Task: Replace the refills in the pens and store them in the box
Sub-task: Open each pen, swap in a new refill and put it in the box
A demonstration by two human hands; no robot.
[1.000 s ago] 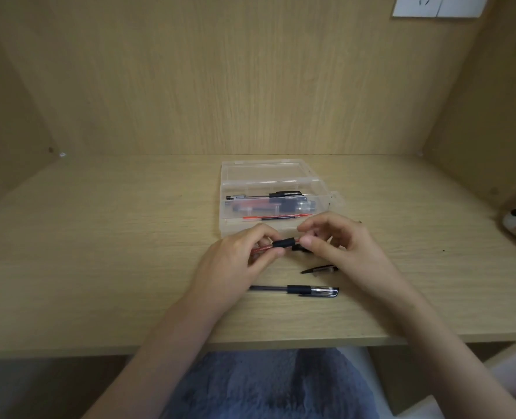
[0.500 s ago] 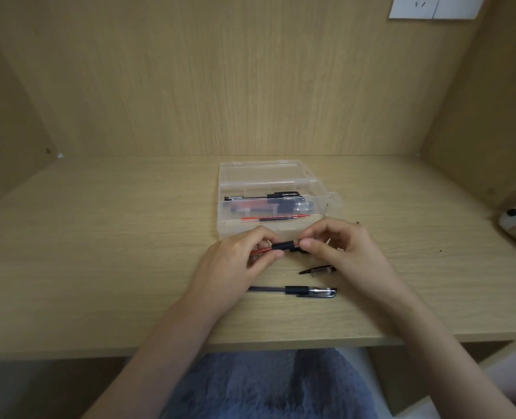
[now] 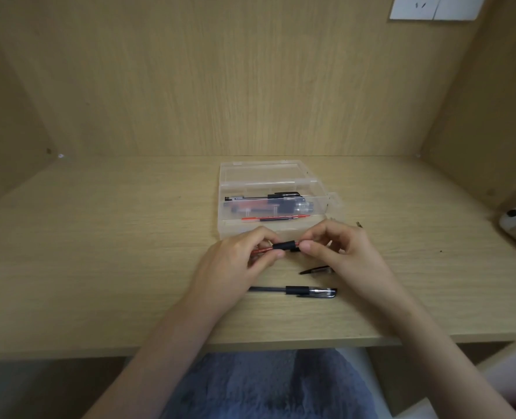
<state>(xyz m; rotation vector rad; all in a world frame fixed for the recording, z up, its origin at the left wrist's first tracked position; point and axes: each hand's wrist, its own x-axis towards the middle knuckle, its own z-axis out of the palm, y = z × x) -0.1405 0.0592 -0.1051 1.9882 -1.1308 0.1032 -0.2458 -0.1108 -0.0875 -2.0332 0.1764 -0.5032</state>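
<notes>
Pen (image 3: 284, 247) between both gripping hands

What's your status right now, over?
Left hand and right hand both holding red pen with black rubber grip. Clear plastic box open behind, pens inside. Nothing blocking.

The left hand (image 3: 235, 261) and right hand (image 3: 347, 255) are left uncovered, as are both forearms. The lap is covered by a blue-grey garment (image 3: 266, 385) (fuzzy, fleece-like), edged by paler fabric (image 3: 353, 356) on the right.
</notes>
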